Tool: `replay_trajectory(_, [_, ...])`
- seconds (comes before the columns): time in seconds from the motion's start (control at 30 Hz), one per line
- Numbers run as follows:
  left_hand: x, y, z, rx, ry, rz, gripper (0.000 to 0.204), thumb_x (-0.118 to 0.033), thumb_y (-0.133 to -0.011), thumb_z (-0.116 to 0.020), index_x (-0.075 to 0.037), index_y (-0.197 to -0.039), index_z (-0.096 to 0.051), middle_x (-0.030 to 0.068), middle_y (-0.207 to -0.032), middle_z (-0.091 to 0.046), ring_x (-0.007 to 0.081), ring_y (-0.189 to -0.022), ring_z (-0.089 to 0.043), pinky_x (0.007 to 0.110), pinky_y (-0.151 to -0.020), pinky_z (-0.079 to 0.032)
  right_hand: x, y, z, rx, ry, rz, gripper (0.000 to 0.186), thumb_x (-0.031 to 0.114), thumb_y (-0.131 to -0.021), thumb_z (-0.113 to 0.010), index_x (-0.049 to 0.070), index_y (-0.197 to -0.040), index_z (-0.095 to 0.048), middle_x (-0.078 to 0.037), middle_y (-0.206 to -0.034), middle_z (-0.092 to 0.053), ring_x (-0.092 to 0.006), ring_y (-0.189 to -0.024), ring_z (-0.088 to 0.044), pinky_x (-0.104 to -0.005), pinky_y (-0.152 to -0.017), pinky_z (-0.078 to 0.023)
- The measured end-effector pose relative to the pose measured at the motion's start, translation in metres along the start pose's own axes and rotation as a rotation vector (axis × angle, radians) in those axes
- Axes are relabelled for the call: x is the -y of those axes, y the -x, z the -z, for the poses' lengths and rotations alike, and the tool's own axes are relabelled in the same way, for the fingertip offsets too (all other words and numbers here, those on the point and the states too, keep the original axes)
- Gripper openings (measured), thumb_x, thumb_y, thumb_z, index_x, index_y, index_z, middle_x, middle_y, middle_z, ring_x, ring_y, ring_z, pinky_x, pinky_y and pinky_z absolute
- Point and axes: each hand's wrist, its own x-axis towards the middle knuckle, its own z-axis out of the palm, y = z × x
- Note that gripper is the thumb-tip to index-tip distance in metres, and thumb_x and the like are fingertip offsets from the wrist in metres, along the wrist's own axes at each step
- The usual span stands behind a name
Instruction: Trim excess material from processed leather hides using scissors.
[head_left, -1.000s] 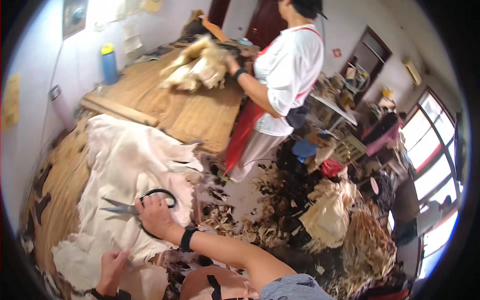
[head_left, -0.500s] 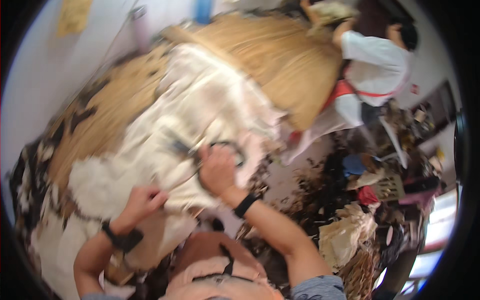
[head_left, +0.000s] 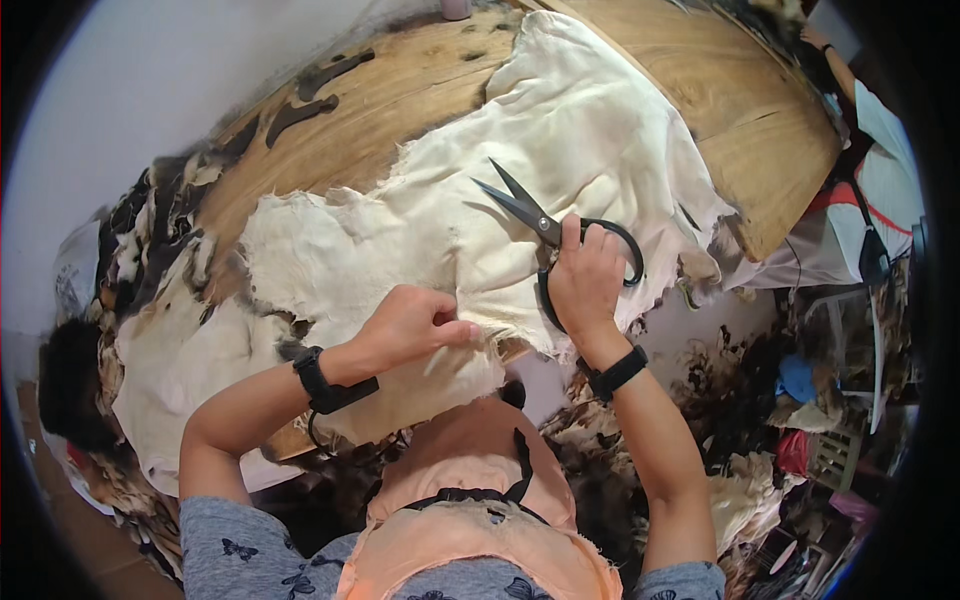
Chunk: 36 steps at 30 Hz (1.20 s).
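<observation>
A large cream-white hide [head_left: 400,240], furrowed and ragged along its edges, lies spread over a wooden table. My right hand [head_left: 588,282] grips a pair of black scissors [head_left: 522,207] by the handles. Their blades are parted and point up and to the left, over the hide. My left hand [head_left: 412,325] is closed at the hide's near edge, thumb and fingers pinching a fold of it. Black bands circle both of my wrists. A second pale hide piece [head_left: 200,370] hangs at the near left side.
The wooden tabletop [head_left: 400,105] shows beyond the hide, with dark scraps [head_left: 300,118] on it. Dark fur offcuts [head_left: 150,225] pile at the left end. Another person [head_left: 885,180] works at the far right. Scraps and a blue item [head_left: 795,378] litter the floor at right.
The view has swung, so the hide and table sit differently in the picture, and the other person is nearer its right rim. The scissors stay in my right hand; earlier blur hides finer changes.
</observation>
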Motion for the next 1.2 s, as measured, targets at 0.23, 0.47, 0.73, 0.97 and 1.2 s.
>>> replay_trajectory(0.23, [0.006, -0.004, -0.001, -0.003, 0.189, -0.068, 0.028, -0.022, -0.078, -0.062, 0.003, -0.067, -0.055, 0.009, -0.051, -0.041, 0.0113, -0.047, -0.035, 0.029, -0.047, -0.035, -0.002, 0.001, 0.0, 0.0, 0.01, 0.004, 0.03, 0.014, -0.074, -0.053, 0.011, -0.103, -0.046, -0.005, -0.079, -0.045, -0.0224, -0.075, -0.047, -0.0369, -0.057, -0.036])
replay_trajectory(0.47, [0.011, -0.009, 0.01, 0.081, 0.158, -0.112, 0.026, -0.019, -0.081, -0.061, 0.002, -0.065, -0.056, 0.0039, -0.05, -0.041, 0.0073, -0.05, -0.037, 0.027, -0.046, -0.032, -0.003, 0.0, -0.004, 0.041, 0.011, 0.003, 0.03, 0.015, -0.075, -0.052, 0.01, -0.104, -0.048, -0.006, -0.08, -0.045, -0.0237, -0.076, -0.047, -0.0374, -0.058, -0.037])
replay_trajectory(0.73, [0.025, 0.005, 0.006, -0.002, 0.078, -0.068, 0.024, -0.025, -0.082, -0.057, -0.002, -0.077, -0.062, 0.0146, -0.065, -0.056, 0.0217, -0.057, -0.054, 0.033, -0.057, -0.043, -0.001, -0.002, 0.006, 0.01, -0.051, -0.002, 0.029, 0.011, -0.076, -0.052, 0.01, -0.105, -0.048, -0.007, -0.08, -0.045, -0.0272, -0.076, -0.049, -0.0405, -0.059, -0.039])
replay_trajectory(0.97, [0.061, 0.115, 0.037, -0.274, -0.193, 0.056, 0.02, -0.02, -0.074, -0.063, -0.006, -0.089, -0.064, 0.012, -0.09, -0.063, 0.0287, -0.086, -0.058, 0.037, -0.077, -0.045, -0.026, -0.012, 0.049, 0.129, -0.216, 0.054, 0.033, 0.014, -0.073, -0.061, 0.01, -0.102, -0.048, -0.011, -0.081, -0.053, -0.0318, -0.079, -0.055, -0.0428, -0.06, -0.043])
replay_trajectory(1.2, [0.072, 0.153, 0.003, -0.426, -0.25, -0.097, 0.039, -0.013, -0.066, -0.071, -0.003, -0.101, -0.058, 0.014, -0.096, -0.059, 0.0329, -0.091, -0.054, 0.038, -0.08, -0.045, -0.05, -0.008, 0.069, 0.346, -0.155, -0.036, 0.032, 0.036, -0.082, -0.06, 0.008, -0.095, -0.051, -0.016, -0.066, -0.061, -0.0377, -0.064, -0.06, -0.0476, -0.056, -0.045])
